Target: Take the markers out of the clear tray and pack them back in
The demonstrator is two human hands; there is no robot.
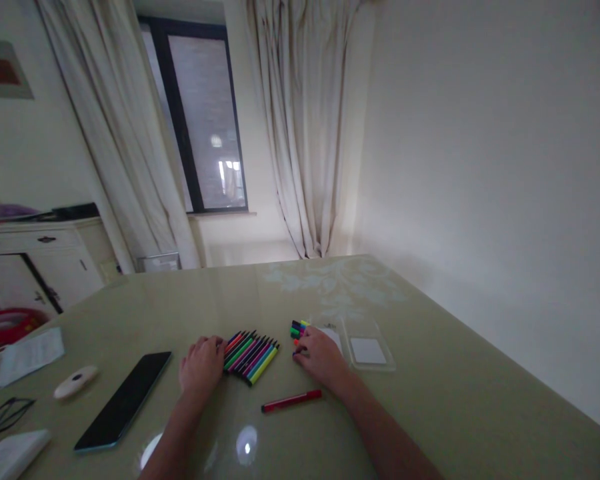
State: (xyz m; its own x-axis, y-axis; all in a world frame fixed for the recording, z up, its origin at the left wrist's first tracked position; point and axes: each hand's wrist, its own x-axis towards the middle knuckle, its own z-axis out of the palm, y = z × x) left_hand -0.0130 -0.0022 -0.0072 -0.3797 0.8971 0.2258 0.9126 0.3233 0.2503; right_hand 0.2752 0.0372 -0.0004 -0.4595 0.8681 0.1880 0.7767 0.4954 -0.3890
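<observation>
At the left end of a slanting row of pens (251, 357), we rest our left hand (203, 363), fingers bent and fingertips against the nearest pens; we cannot tell whether it grips any of them. Our right hand (321, 353) is lowered with bent fingers at a small bunch of coloured pen ends (299, 328), green, yellow and orange among them, and we cannot tell whether it has closed on one.

Our row lies between the two hands, its pens side by side; we make out roughly ten, though our left fingers hide part and spoil an exact count. One red pen (291, 401) lies apart, nearer to us, with a black end.

Beside our right hand we have one open clear case (391, 363) in two halves. Its right half holds one white card; its left half is mostly under our hand, showing some white, and we cannot tell whether the bunch lies inside it.

Farther out on the bench (220, 293), to our left, we count one black phone (125, 400), one pale oval object (76, 382), one white sheet (31, 357), one tangle of thin black wire or frame (5, 417) and one white block (13, 455) at the corner. Beyond, we see one red object (15, 327), one white cupboard (60, 257) with things on top, two curtains and one window (205, 120).
</observation>
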